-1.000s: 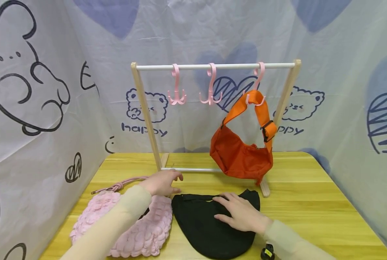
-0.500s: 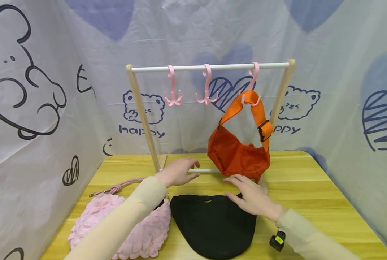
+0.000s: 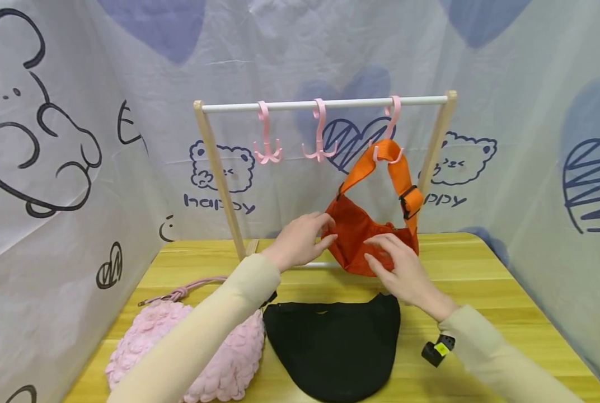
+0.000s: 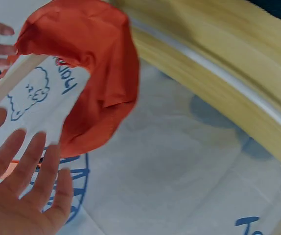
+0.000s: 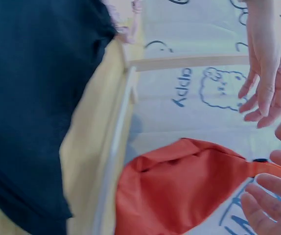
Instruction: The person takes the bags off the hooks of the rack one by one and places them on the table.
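Free gap btwn L post (image 3: pixel 220 179) & red bag (image 3: pixel 354 234), hooks (image 3: pixel 267 155) abv, L grip (image 3: pixel 300 242) low.

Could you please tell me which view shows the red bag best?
The head view, showing the red bag and its strap over a hook, though left hand and right hand partly cover it. The left wrist view shows mainly its body; the right wrist view crops the body below, with little strap.

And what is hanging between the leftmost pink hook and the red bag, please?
A second pink hook, bare, hangs from the white bar; the head view shows it.
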Demonstrator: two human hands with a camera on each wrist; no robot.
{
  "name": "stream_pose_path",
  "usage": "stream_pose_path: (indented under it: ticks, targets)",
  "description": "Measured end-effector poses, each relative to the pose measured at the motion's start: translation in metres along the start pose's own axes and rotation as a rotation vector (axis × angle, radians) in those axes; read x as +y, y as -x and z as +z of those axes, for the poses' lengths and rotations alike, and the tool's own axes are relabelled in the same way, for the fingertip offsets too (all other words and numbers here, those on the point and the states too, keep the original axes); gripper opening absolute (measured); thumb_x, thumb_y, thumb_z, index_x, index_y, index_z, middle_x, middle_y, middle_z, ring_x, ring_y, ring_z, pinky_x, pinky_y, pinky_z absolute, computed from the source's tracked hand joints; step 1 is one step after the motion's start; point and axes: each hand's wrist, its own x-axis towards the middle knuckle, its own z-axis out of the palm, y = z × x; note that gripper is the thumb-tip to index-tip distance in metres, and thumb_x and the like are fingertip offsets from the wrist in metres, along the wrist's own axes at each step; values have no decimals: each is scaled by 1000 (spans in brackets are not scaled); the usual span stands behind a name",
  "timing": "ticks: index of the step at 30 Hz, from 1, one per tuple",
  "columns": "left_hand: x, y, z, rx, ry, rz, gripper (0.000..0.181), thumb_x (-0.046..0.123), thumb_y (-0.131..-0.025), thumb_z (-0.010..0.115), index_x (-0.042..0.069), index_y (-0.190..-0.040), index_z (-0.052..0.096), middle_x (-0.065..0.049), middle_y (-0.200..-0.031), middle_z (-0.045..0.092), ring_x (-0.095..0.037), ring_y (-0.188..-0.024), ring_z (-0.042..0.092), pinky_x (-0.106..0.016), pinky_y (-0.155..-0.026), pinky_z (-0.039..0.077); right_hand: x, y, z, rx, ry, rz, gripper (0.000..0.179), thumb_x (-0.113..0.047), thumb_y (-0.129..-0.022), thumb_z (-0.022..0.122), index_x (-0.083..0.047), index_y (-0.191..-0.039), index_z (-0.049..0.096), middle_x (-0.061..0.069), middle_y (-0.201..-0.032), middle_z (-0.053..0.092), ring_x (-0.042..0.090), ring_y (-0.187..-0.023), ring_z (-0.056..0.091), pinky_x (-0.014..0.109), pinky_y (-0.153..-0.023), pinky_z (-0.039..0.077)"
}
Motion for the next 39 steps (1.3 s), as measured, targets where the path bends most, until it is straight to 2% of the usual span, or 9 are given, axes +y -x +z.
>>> stream_pose_path:
  ticks: [2, 8, 12, 17, 19, 25, 28, 34, 39]
  targets:
    - [6, -7, -4, 55, 12, 11, 29, 29, -102, 59, 8, -122, 64, -10, -115, 68, -25, -102, 63, -38, -94, 53, -1, -7, -6, 48, -39, 8, 21, -5, -94, 68, -4, -115, 69, 11, -112, 68, 25, -96, 67, 36, -80, 58]
    - [20, -22, -16, 217, 90, 47, 27, 25, -103, 57, 6, -123, 64, -11, -117, 67, -26, -106, 61, -39, -97, 52, -8, -27, -22, 185, -167, 19, 19, 1, -95, 63, -1, -113, 68, 15, -111, 66, 25, -97, 66, 9, -85, 51]
    - [26, -28, -22, 290, 108, 82, 28, 22, -103, 57, 7, -126, 63, -10, -115, 66, -23, -100, 61, -36, -92, 53, -11, -35, -29, 238, -185, 24, 19, 3, -95, 61, -1, -113, 68, 15, -112, 64, 15, -97, 62, 4, -86, 47]
    - [33, -37, -28, 337, 100, 132, 30, 19, -102, 57, 7, -130, 60, -10, -117, 64, -24, -95, 59, -35, -87, 52, -11, -45, -36, 304, -184, 35, 21, 3, -95, 59, 0, -115, 67, 18, -116, 62, 4, -103, 53, 12, -89, 46]
    - [35, -40, -32, 358, 103, 159, 31, 18, -102, 57, 6, -130, 61, -11, -120, 64, -25, -98, 61, -35, -89, 52, -10, -50, -39, 324, -181, 47, 22, 3, -95, 59, 1, -117, 65, 19, -118, 60, 9, -106, 54, 18, -90, 47]
    - [42, -50, -51, 436, 73, 216, 30, 15, -100, 59, 3, -127, 63, -13, -122, 65, -25, -107, 64, -35, -95, 53, -4, -61, -45, 356, -153, 92, 29, 3, -93, 58, 6, -123, 58, 24, -123, 52, 35, -114, 53, 42, -96, 46]
    - [46, -55, -62, 461, 44, 234, 29, 15, -100, 59, 4, -127, 64, -12, -123, 65, -25, -111, 63, -34, -98, 52, -1, -68, -47, 375, -128, 105, 37, 3, -92, 58, 7, -128, 52, 26, -127, 45, 36, -119, 48, 50, -99, 46]
    - [51, -63, -82, 520, -54, 275, 28, 15, -100, 58, 6, -126, 64, -10, -124, 64, -26, -116, 61, -34, -105, 49, 0, -83, -51, 386, -93, 118, 50, -2, -92, 62, 5, -138, 43, 27, -136, 38, 36, -124, 40, 56, -106, 41]
    - [52, -70, -91, 553, -139, 306, 28, 15, -100, 57, 6, -126, 65, -10, -125, 64, -26, -115, 60, -33, -105, 48, 1, -94, -52, 370, -71, 146, 59, -3, -93, 64, 4, -145, 37, 27, -141, 37, 35, -131, 37, 54, -109, 38]
